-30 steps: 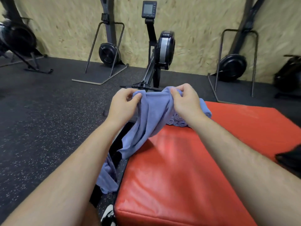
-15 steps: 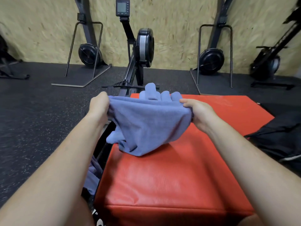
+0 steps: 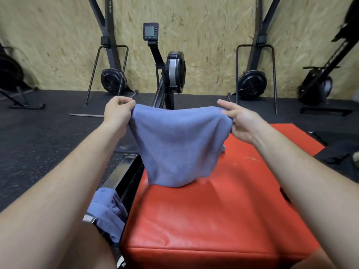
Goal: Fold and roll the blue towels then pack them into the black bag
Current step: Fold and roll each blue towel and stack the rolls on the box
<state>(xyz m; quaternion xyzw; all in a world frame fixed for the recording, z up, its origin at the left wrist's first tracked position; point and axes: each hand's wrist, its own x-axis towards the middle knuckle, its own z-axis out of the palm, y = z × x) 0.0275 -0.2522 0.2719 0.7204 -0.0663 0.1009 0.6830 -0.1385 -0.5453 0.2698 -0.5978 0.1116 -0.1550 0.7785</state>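
Left hand [image 3: 118, 111]: seen left of the frame's centre; its fingers and thumb are closed on the upper left corner of the blue towel [image 3: 178, 148], which is pinched there.
Right hand [image 3: 239, 121]: seen right of centre, level with the other; the towel's upper right corner is pinched between thumb and curled fingers.
Blue towel: held spread between the two hands in the middle of the frame, its top edge sagging slightly. It hangs as a broad flap that narrows downward, and its lower end rests on the red pad [image 3: 213, 220].
Red pad: a thick padded block that fills the lower middle and lower right of the frame; its far part is hidden by the hanging towel.
Heap of blue towels [image 3: 105, 212]: lies crumpled at lower left, just beside the pad's left edge and against the rail of the rowing machine [image 3: 174, 74].
Black bag [image 3: 336, 150]: only a dark fabric part is seen at the right edge, beside the pad; whether it is open cannot be told.
Rowing machine: stands at upper centre behind the towel, its monitor [image 3: 151, 31] raised above the flywheel.
Floor [image 3: 38, 142]: black speckled rubber, seen at left.
Wall [image 3: 204, 35]: chipboard panels across the top of the frame, with further black machines set along it.
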